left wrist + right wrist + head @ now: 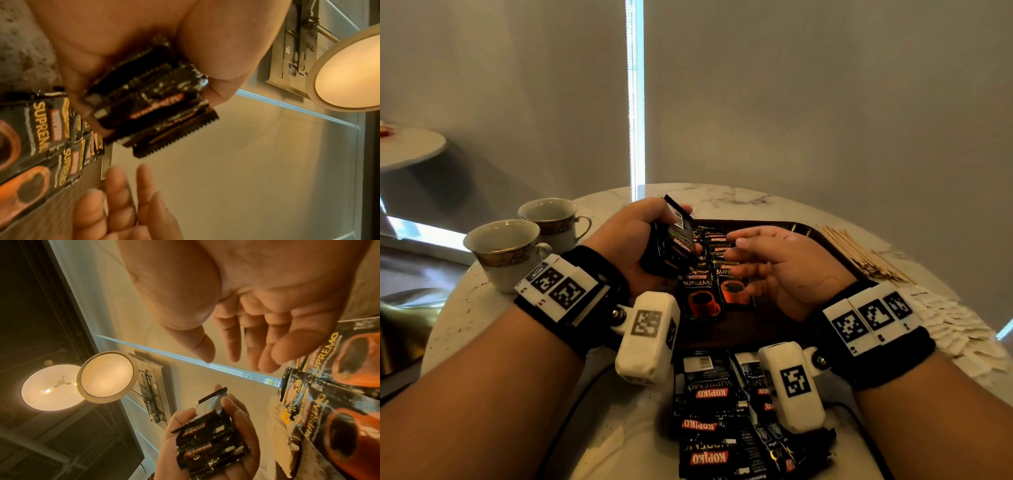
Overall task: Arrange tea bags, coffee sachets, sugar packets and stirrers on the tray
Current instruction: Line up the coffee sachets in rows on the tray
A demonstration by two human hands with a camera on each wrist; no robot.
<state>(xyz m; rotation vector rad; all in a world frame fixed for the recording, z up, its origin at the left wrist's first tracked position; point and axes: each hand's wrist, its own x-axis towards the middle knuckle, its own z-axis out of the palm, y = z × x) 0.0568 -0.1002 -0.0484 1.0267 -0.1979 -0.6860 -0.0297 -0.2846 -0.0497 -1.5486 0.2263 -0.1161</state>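
My left hand (631, 240) grips a stack of sachets (671, 246) above the tray (825, 246); my right hand (780, 267) hovers beside it, fingers spread.

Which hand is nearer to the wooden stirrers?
The right hand. It hovers open over the tray, next to the wooden stirrers. The left hand holds coffee sachets farther away.

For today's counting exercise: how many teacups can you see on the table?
2. One cup stands near the table's left edge; the other cup is just behind it, to its right, both left of the tray. None seem hidden.
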